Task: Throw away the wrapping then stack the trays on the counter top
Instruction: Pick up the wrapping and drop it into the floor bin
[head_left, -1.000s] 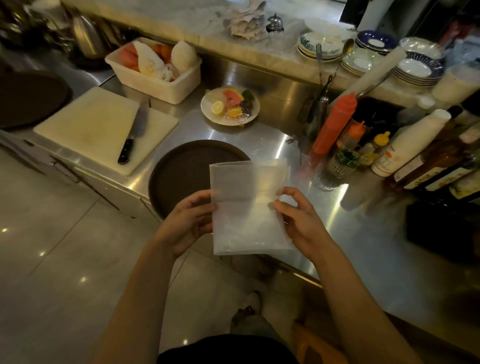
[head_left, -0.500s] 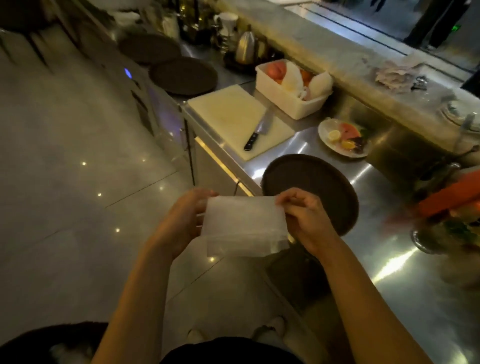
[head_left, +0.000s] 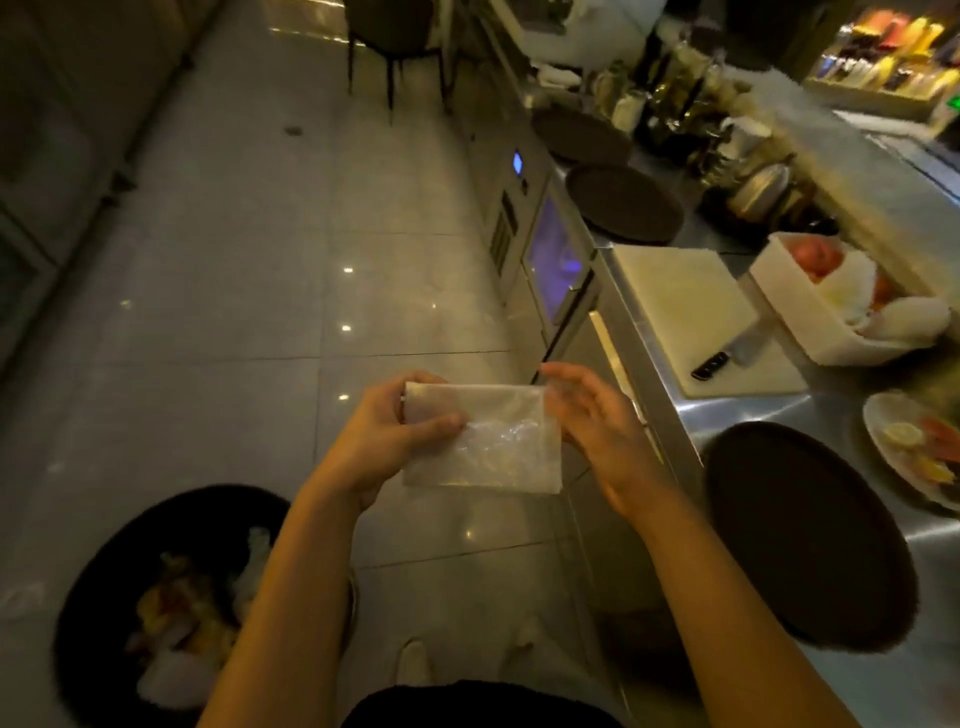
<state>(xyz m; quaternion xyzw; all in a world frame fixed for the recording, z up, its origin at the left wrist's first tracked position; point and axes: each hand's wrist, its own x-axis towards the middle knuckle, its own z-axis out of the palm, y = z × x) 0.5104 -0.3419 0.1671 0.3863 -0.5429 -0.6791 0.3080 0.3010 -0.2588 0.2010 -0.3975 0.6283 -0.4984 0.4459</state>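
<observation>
Turned further to the left since half a second ago, the view now takes in a black bin (head_left: 104, 597) on the floor at lower left, holding blurred scraps of yellow, orange and white. Both hands have carried the wrapping (head_left: 483, 441), a folded clear plastic sheet, away from the bench (head_left: 769, 410) and out over the floor tiles, above and right of the bin. The left hand (head_left: 384, 441) pinches the wrapping's left edge with its thumb on top; the right hand (head_left: 587, 421) is spread loose, fingers against the wrapping's right edge without closing on it. Three round dark trays lie apart along the bench: one tray (head_left: 810, 535) at the near front edge, a second tray (head_left: 623, 202) past the white cutting board (head_left: 691, 306), a third tray (head_left: 582, 135) farther back. A knife (head_left: 727, 358) lies on the board's near corner. One white tub (head_left: 810, 317) toward the back edge holds reddish fruit and white foam netting. One plate (head_left: 914, 447) at the right holds sliced fruit. Bottles and a kettle crowd the far end, too blurred to count.
</observation>
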